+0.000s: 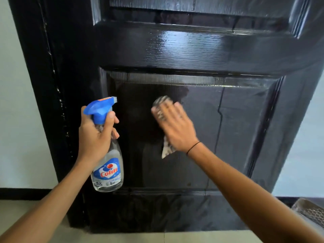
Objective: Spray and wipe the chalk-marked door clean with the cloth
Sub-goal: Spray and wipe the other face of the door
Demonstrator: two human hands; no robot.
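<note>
The black door [201, 50] fills most of the view, glossy and wet-looking, with a raised rail across the middle and a sunken panel [245, 128] below it, where both hands work. A pale wall [19, 102] shows to the left of the left hand and again past the door's right edge, and light floor tiles [122, 237] run beneath the arms, with a ridged mat [310, 211] low on the right, well apart from the right hand. The left hand [95, 137] is curled round the neck of a clear spray bottle [107, 165], held upright just in front of the panel's left edge, its blue trigger head [100, 107] above the fingers and its nozzle pointing toward the right hand. The right hand [175, 127] lies flat with fingers spread and fairly straight, pressing a striped cloth [161, 102] against the panel; the cloth sticks out beyond the fingertips and hangs below the heel of the palm. A thin dark band [192, 147] circles the right wrist. The hand is blurred.
</note>
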